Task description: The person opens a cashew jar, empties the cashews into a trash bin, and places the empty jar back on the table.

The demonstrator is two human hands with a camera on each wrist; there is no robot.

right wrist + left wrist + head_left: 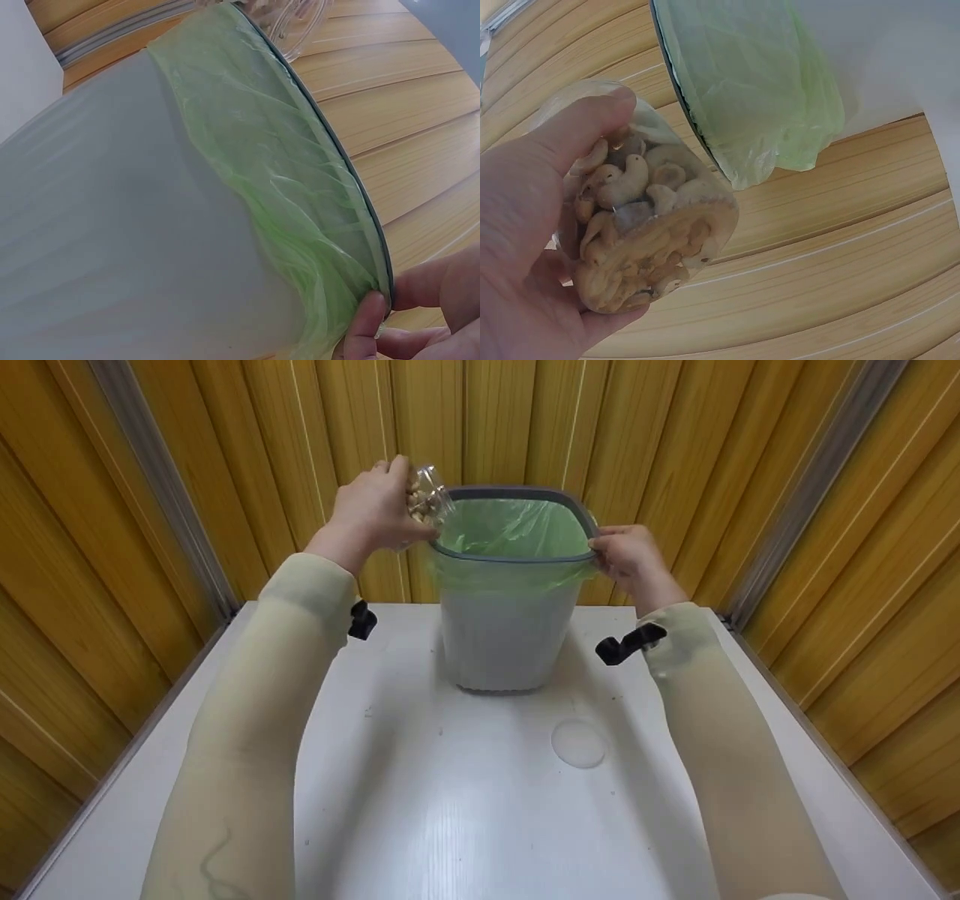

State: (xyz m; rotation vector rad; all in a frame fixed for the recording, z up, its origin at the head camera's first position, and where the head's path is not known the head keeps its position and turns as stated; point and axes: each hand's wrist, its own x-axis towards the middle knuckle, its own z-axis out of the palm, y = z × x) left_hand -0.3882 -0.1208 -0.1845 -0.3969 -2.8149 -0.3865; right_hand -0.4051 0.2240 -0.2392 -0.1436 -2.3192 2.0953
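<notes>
Behind and to both sides, wood-panelled walls (495,427). In front of them, a white table (450,795), with a pale bin (506,622) standing upright toward the far edge. Over the bin's dark rim (510,493), a green liner (240,135), folded down round the outside, wrinkled, and bunched at the right.

Next in size, the hands. Left hand (371,510): wrapped round a clear jar, thumb along one side. Right hand (634,556): pinching rim and liner together at the bin's right side, seemingly to brace it.

Then the jar (660,217) itself: tilted, up off the table, just beside the rim on the bin's left. Touching the rim or not: cannot tell. On the table, in front of the bin and to its right, a flat translucent disc (578,743), possibly the jar's lid.

Smallest, the cashew-like nuts (626,180), plenty of them still inside the jar.

Step in hand, by the look of it: lining up jar and bin opening, with pouring not yet under way. Probably called for next: a firm pinch on the right, jar mouth well inside the rim, then a slow turn of the left wrist to avoid spilling over the edge.
</notes>
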